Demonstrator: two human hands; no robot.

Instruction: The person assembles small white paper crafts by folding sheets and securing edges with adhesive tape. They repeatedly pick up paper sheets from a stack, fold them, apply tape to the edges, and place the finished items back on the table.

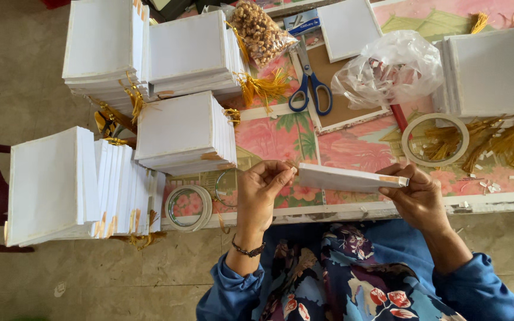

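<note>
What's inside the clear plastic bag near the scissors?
The clear plastic bag holds a heap of small pale and reddish scraps, too blurred to identify. It covers part of the brown board beneath; whatever lies under the bag is hidden.

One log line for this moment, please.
left hand: pinches left end of white card | right hand: grips right end | card: level above table edge

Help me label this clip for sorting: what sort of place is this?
Probably a small handcraft or assembly workspace at a floral-covered table. Stacks of white square booklets, gold tassels, tape rolls and blue-handled scissors surround the hands, left and right, holding one booklet.
</note>
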